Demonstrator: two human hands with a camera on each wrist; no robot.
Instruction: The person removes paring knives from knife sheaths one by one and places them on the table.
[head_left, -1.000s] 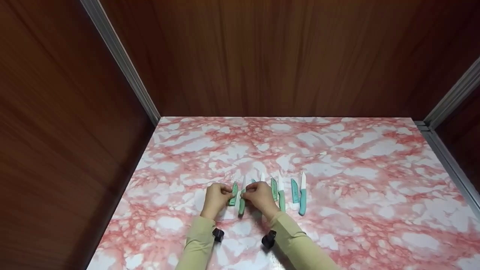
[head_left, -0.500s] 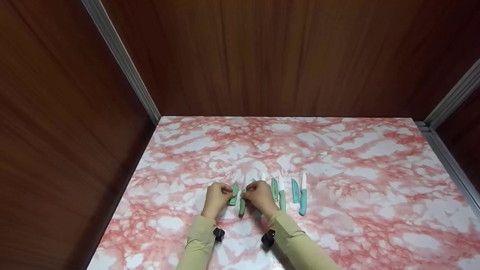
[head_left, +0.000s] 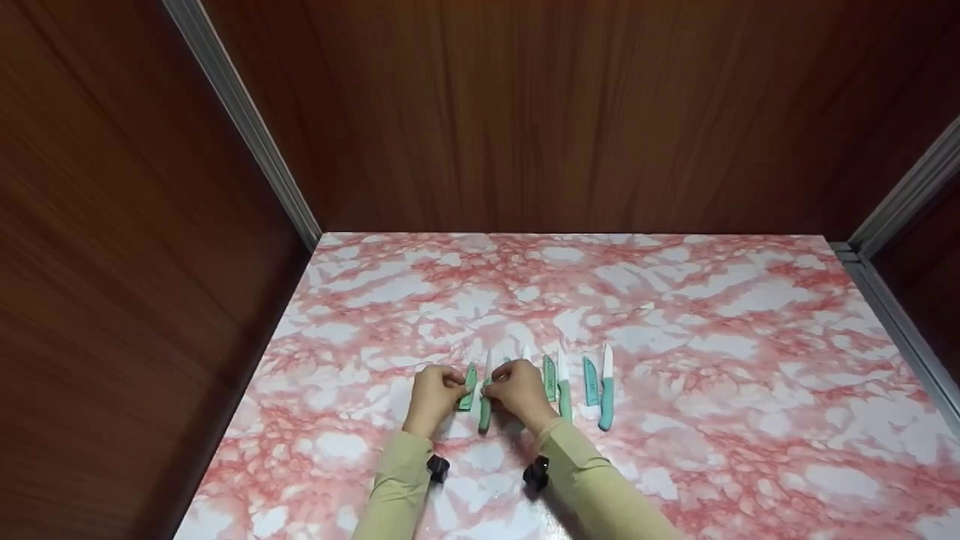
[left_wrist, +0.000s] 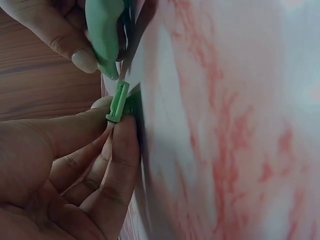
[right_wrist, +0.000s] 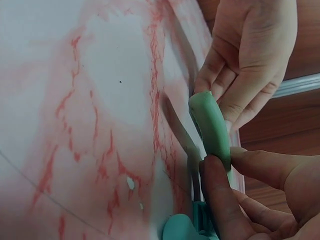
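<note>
My left hand (head_left: 431,397) pinches a green blade sheath (head_left: 470,376) between thumb and fingers at the table's front middle. Its slotted end (left_wrist: 119,102) faces the camera in the left wrist view. Beside it, my right hand (head_left: 525,394) pinches a paring knife with a green handle (head_left: 484,416), its blade (head_left: 489,363) pointing away from me. Sheath and knife lie nearly parallel and apart, low over the table. Partly hidden by the right hand is another knife, whose blade tip (head_left: 526,351) shows; a teal handle (right_wrist: 180,227) and a teal sheath (right_wrist: 202,217) appear in the right wrist view.
Right of my hands lie a green sheath (head_left: 550,378) with a green-handled knife (head_left: 565,397), then a teal sheath (head_left: 591,381) with a teal-handled knife (head_left: 606,401). The red-and-white marbled table (head_left: 712,337) meets brown wood panels (head_left: 525,112) behind and at the sides.
</note>
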